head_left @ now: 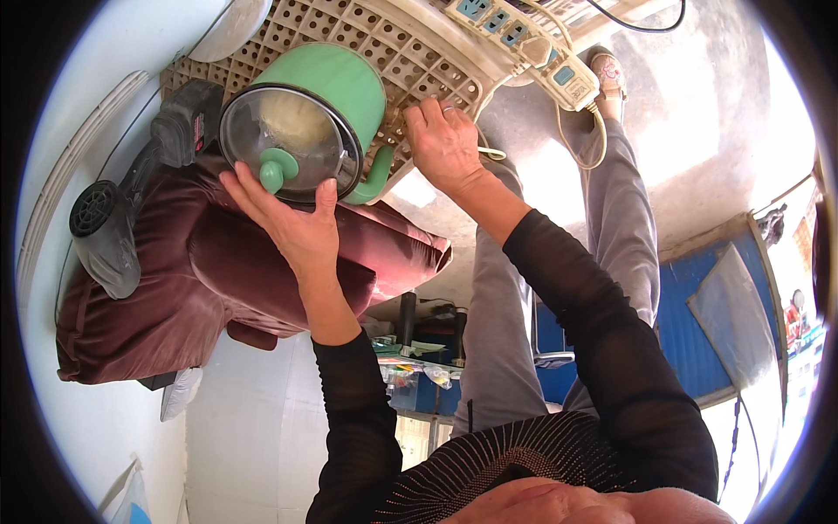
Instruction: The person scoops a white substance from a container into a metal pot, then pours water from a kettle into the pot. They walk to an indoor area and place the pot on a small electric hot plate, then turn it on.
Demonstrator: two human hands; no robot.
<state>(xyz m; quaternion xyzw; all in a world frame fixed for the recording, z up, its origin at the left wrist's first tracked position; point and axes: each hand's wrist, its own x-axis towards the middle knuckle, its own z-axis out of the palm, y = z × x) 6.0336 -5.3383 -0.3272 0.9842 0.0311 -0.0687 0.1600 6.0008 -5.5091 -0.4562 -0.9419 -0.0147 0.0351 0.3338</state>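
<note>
A mint-green pot (345, 83) with a glass lid (288, 131) and a green knob (278, 166) lies tilted on a cream lattice crate (375, 39). My left hand (292, 223) cups the lid's lower rim, fingers spread along it and thumb on the edge by the pot's green side handle (375, 179). My right hand (443, 144) rests on the crate just right of the pot with its fingers curled. What they close on is hidden. A thin white cord (491, 154) shows beside that wrist.
A black and grey hair dryer (113, 223) lies on a maroon cushion (201, 288) to the left. A white power strip (524, 44) with a cord sits across the crate's far edge. My grey-trousered legs (611, 218) stand on concrete floor; a blue panel (698, 332) is at right.
</note>
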